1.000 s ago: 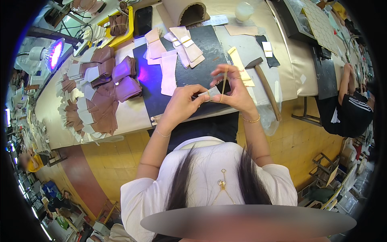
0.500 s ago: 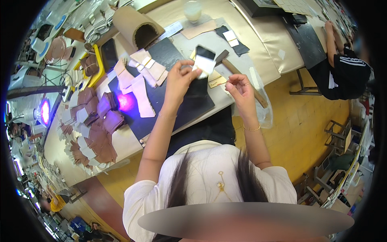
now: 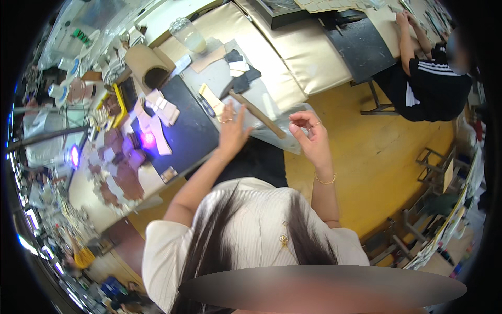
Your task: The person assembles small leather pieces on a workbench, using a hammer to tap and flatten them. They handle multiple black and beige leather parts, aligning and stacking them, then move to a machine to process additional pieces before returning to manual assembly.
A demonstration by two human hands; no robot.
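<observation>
My left hand (image 3: 231, 133) has its fingers spread and holds nothing. Its fingertips reach close to a cream leather strip (image 3: 211, 98) and a wooden-handled hammer (image 3: 261, 115) on the grey work surface. Off to the right, past the hammer's handle end, my right hand (image 3: 311, 137) is raised over the table's edge. Its thumb and fingers are curled together; anything between them is too small to make out. Dark leather pieces (image 3: 247, 79) with a white patch lie beyond the hammer's head. Pale strips (image 3: 160, 135) rest on a black board (image 3: 194, 125) to the left.
Stacks of brown leather pieces (image 3: 125, 178) lie at the left, beside a glowing lamp (image 3: 74, 156). A brown hollow arch form (image 3: 144, 65), a yellow tray (image 3: 121, 107) and a clear jar (image 3: 191, 37) stand farther back. Another person (image 3: 436, 94) sits at the right.
My left hand has let go of the black-and-white leather piece, which now lies by the other dark one. The view has shifted, and my left fingers have spread.
</observation>
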